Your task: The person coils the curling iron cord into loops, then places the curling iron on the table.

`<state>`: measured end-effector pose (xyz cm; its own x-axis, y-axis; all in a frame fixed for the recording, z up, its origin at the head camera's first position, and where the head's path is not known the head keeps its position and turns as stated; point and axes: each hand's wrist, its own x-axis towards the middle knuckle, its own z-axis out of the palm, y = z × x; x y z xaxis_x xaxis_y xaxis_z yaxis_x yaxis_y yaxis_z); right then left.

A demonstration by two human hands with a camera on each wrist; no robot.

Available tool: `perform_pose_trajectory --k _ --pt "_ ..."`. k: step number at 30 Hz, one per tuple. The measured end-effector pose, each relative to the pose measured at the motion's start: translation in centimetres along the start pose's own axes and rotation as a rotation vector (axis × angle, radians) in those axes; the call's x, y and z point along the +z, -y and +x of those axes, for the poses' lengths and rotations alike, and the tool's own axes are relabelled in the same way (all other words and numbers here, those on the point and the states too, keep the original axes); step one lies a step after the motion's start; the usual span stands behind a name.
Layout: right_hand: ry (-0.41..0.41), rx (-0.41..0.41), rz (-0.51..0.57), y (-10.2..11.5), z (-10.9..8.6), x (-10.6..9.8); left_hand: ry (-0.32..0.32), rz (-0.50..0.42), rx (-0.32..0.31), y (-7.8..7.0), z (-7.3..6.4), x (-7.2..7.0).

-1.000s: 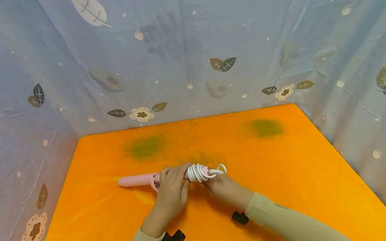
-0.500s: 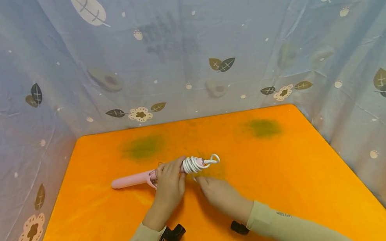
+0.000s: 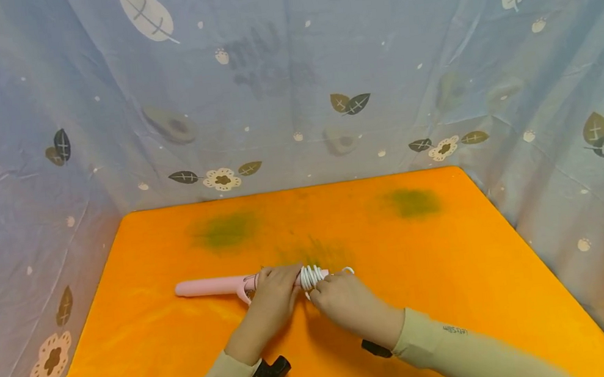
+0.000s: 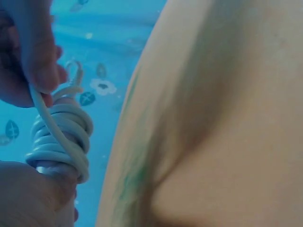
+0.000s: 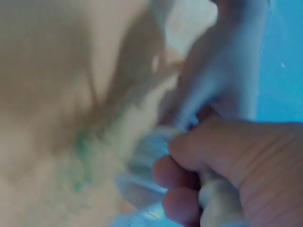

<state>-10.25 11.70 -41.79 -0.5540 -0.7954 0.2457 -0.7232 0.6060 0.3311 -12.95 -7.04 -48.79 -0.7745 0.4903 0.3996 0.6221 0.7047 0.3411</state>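
A pink curling iron (image 3: 210, 286) lies crosswise over the table, its barrel toward the left. My left hand (image 3: 270, 296) grips its handle, fingers over the top. White cord (image 3: 310, 277) is wound in several turns round the handle end, just right of that hand. My right hand (image 3: 353, 306) pinches the loose stretch of cord, which the left wrist view shows running from the fingertips (image 4: 45, 78) down across the coils (image 4: 61, 135). In the right wrist view a pale, thick piece (image 5: 220, 203) sits within the curled right fingers, partly hidden and blurred.
An orange cloth (image 3: 454, 271) with green smudges covers the table. Blue-grey curtains (image 3: 290, 79) with leaf and flower prints stand at the back and both sides. Black camera mounts (image 3: 274, 371) hang beneath both wrists.
My right hand has come from below the handle up over its cord end, pulling the cord round. The iron tilted up at the right, then levelled. My left hand keeps its grip.
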Motion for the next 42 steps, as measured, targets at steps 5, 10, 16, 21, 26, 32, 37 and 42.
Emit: perform_pose_trajectory --k 5,10,16,21,26,32,37,42 --pt "0.06 -0.074 0.042 -1.1 0.8 -0.9 0.061 -0.006 0.024 -0.3 -0.4 0.2" --pt "0.071 -0.154 0.073 -2.7 1.4 -0.8 0.124 0.025 0.047 -0.4 -1.0 0.2" --pt "0.07 -0.161 0.373 -5.5 1.6 0.9 0.15 0.044 0.139 -0.7 -1.6 -0.2" --pt "0.184 -0.048 0.828 -7.1 1.0 2.9 0.119 0.025 0.188 -1.0 -1.5 -0.6" --pt "0.286 0.065 1.105 -7.4 0.4 5.3 0.147 0.044 0.169 -0.7 -1.7 -0.3" --pt "0.378 0.289 1.27 -7.3 -0.5 8.0 0.165 0.121 0.129 0.1 -1.4 1.3" --pt "0.33 0.381 1.313 -7.5 -0.5 8.6 0.124 0.108 0.066 0.9 0.1 2.2" --pt "0.213 0.399 1.091 -7.4 -0.4 8.5 0.088 0.109 -0.018 1.1 1.6 2.5"
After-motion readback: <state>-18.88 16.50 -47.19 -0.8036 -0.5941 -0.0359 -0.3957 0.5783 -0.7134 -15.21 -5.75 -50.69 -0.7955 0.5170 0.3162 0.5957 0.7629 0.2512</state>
